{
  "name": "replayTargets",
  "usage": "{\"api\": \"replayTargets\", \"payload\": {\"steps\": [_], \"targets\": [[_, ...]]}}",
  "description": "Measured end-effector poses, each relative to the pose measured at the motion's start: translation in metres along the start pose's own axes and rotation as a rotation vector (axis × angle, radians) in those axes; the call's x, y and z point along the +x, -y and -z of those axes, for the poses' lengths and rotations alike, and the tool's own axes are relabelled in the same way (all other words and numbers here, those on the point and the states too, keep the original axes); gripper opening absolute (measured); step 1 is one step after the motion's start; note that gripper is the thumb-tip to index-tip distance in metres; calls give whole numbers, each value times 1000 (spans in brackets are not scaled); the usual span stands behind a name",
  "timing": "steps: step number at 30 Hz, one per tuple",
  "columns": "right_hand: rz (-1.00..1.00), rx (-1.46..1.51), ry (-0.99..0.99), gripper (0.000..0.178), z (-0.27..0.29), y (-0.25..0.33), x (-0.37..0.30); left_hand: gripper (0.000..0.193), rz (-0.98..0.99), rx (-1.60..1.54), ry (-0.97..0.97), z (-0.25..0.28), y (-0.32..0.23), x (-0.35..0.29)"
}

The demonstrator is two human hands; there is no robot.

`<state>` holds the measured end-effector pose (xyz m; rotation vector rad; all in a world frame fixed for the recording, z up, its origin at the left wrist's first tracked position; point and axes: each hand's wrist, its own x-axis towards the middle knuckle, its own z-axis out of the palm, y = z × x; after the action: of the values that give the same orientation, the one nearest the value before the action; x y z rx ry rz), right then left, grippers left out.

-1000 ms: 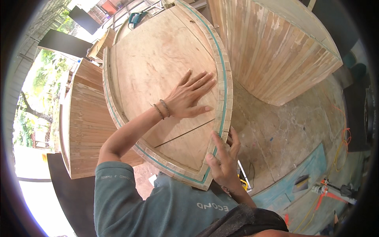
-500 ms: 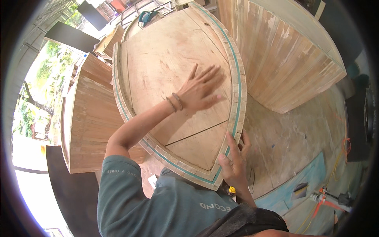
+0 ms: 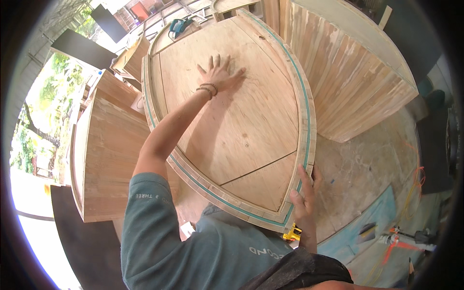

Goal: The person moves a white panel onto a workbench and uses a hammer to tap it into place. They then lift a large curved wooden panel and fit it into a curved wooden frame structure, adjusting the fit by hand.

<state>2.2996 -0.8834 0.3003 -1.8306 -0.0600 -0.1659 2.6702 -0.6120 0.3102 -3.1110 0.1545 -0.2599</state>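
Observation:
In front of me stands a boat-shaped wooden piece (image 3: pixel 246 125), topped with pale plywood and edged by a rim of small wood blocks with a turquoise stripe. My left hand (image 3: pixel 218 75) rests on the plywood toward its far part, fingers spread and nothing held. At the near right, beside the pointed end, my right hand (image 3: pixel 304 195) grips the rim (image 3: pixel 309 121), its thumb on top and other fingers at the outer side; part of its grip is hidden.
A teal power tool (image 3: pixel 179 26) lies at the far end. Slatted wooden hulls stand to the right (image 3: pixel 343 72) and left (image 3: pixel 113 154). Something yellow (image 3: pixel 292 234) shows below the tip. A blue-stained board (image 3: pixel 362 222) and cords lie on the floor at right.
My left hand has slid away and to the left over the plywood. In the picture, the wooden piece and my right hand sit slightly farther right.

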Motion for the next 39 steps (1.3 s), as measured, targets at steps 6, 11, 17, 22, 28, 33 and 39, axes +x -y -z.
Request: {"api": "replayTargets", "payload": {"steps": [6, 11, 17, 22, 28, 33, 39], "targets": [[-51, 15, -6, 62, -3, 5, 2, 101, 157, -92, 108, -7, 52, 36], [-39, 2, -25, 62, -2, 4, 0, 103, 231, -57, 134, 0, 47, 37], [-46, 24, -21, 62, -5, 1, 0, 103, 176, -42, 129, 3, 54, 29], [-59, 19, -24, 64, -12, 9, 2, 101, 199, -85, 126, 4, 73, 12], [-18, -124, -41, 64, -12, 8, 1, 100, 193, -114, 133, 7, 70, 22], [-58, -191, -17, 66, -14, 4, -2, 97, 234, -137, -122, -28, 119, 40], [-114, -211, -76, 66, -20, 9, -7, 92, 350, -172, 1, -11, 124, 27]]}}
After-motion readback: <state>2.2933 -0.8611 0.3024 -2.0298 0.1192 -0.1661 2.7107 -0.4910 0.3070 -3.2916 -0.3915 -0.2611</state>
